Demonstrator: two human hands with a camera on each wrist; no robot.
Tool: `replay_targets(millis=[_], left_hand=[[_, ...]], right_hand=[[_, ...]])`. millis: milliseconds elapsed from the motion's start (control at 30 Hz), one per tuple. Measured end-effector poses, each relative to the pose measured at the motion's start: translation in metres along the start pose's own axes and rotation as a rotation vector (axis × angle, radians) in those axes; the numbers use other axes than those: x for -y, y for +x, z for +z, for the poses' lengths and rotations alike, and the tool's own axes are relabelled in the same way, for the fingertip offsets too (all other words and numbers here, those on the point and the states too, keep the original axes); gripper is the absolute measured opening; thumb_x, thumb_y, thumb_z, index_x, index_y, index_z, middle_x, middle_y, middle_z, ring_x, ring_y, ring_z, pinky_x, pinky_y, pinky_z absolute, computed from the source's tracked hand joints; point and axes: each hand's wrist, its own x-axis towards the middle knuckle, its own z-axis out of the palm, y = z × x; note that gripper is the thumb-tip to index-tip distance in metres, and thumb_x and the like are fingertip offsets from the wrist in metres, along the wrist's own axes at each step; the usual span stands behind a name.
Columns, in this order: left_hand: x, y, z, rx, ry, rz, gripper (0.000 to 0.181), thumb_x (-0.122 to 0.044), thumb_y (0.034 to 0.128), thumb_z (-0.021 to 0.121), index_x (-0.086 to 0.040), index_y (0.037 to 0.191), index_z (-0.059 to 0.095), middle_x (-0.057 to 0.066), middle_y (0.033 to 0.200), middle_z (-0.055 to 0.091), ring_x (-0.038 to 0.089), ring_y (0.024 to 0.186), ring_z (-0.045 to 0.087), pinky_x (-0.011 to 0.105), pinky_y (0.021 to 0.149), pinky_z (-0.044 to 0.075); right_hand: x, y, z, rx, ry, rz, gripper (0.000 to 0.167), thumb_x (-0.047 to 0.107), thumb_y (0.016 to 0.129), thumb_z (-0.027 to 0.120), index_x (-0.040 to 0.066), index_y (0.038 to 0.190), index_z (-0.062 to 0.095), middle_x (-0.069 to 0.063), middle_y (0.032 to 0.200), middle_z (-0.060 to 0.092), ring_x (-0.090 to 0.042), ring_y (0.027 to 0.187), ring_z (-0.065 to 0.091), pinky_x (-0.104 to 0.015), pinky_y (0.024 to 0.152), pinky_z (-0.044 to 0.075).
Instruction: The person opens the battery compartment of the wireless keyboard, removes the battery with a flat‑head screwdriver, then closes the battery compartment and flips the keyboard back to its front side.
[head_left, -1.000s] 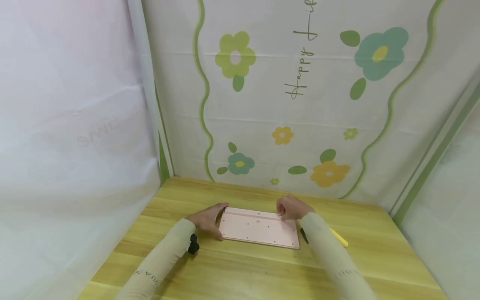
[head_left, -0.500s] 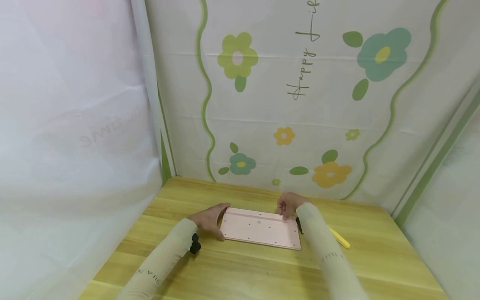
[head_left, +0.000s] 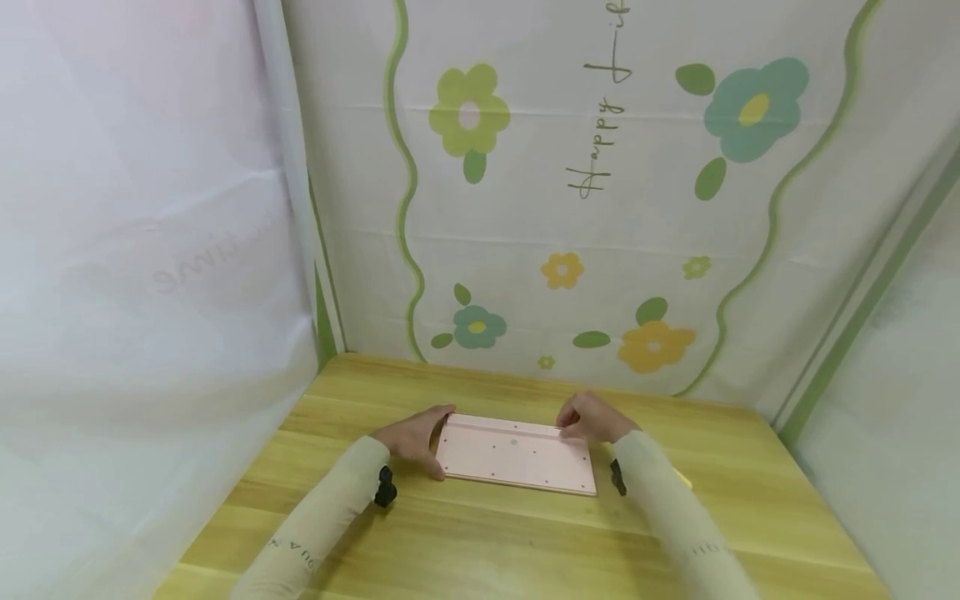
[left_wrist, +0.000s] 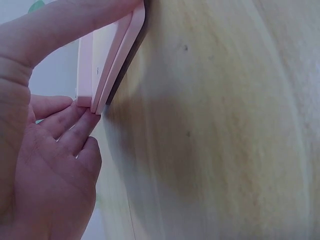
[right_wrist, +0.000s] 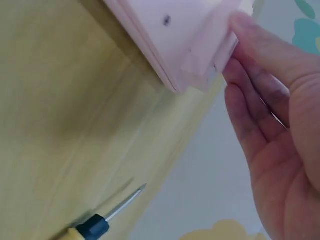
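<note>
Panel (head_left: 510, 458) has a far corner hidden behind the right hand (head_left: 594, 417).

A wood-grain tabletop (head_left: 525, 562) enclosed on three sides.
The creased back sheet (head_left: 517, 221) carries teal, green and orange flowers (head_left: 780, 104), wavy green borders (head_left: 402, 208) and sideways lettering (head_left: 596, 152); the whitish left sheet (head_left: 150, 375) glows softly.

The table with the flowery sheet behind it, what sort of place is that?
Probably a curtained-off work corner: a flowery sheet hangs behind the table, pale sheets hang on both sides, and a screwdriver lies near the pink panel.
</note>
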Motion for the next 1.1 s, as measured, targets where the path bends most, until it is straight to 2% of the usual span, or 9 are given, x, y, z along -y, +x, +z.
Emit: replay_targets(millis=[100, 333, 533, 667, 1100], left_hand=[[0.002, -0.001, -0.001, -0.003, 0.0, 0.007, 0.129, -0.027, 0.0711, 0.1, -0.007, 0.169, 0.019, 0.017, 0.174, 0.026, 0.039, 0.161, 0.026, 0.058, 0.13, 0.028], [0.006, -0.004, -0.003, -0.009, 0.007, 0.002, 0.129, -0.029, 0.0707, 0.101, -0.007, 0.169, 0.02, 0.017, 0.174, 0.026, 0.039, 0.161, 0.027, 0.058, 0.129, 0.029], [0.006, -0.003, -0.003, -0.006, 0.004, 0.007, 0.129, -0.029, 0.0709, 0.101, -0.007, 0.169, 0.02, 0.017, 0.174, 0.026, 0.04, 0.161, 0.027, 0.058, 0.129, 0.029], [0.006, -0.002, -0.003, -0.008, 0.007, 0.005, 0.129, -0.029, 0.0706, 0.101, -0.007, 0.168, 0.02, 0.017, 0.173, 0.027, 0.039, 0.161, 0.027, 0.058, 0.129, 0.029], [0.0, -0.002, -0.002, -0.001, -0.002, 0.009, 0.128, -0.029, 0.0716, 0.1, -0.008, 0.169, 0.02, 0.016, 0.173, 0.027, 0.039, 0.16, 0.028, 0.057, 0.129, 0.03]], right_hand=[[0.0, -0.001, 0.006, -0.043, -0.009, -0.031, 0.009, -0.005, 0.09, 0.078, -0.002, 0.097, 0.083, -0.016, 0.095, 0.081, -0.018, 0.081, 0.075, -0.024, 0.071, 0.062], [0.001, 0.0, 0.013, -0.12, -0.028, -0.03, 0.006, -0.006, 0.092, 0.075, -0.004, 0.095, 0.08, -0.014, 0.091, 0.08, -0.013, 0.08, 0.07, -0.025, 0.07, 0.061], [0.001, 0.003, 0.01, -0.086, 0.023, 0.053, 0.008, -0.004, 0.096, 0.071, -0.001, 0.094, 0.078, -0.008, 0.087, 0.076, -0.009, 0.075, 0.061, -0.022, 0.067, 0.054], [0.0, 0.004, 0.004, -0.052, 0.036, 0.083, 0.01, -0.002, 0.099, 0.068, 0.0, 0.094, 0.076, -0.009, 0.086, 0.073, -0.01, 0.073, 0.057, -0.022, 0.064, 0.051], [-0.028, 0.002, -0.006, -0.121, -0.01, 0.094, 0.014, -0.005, 0.098, 0.067, -0.001, 0.086, 0.072, -0.011, 0.08, 0.068, -0.012, 0.07, 0.054, -0.021, 0.061, 0.048]])
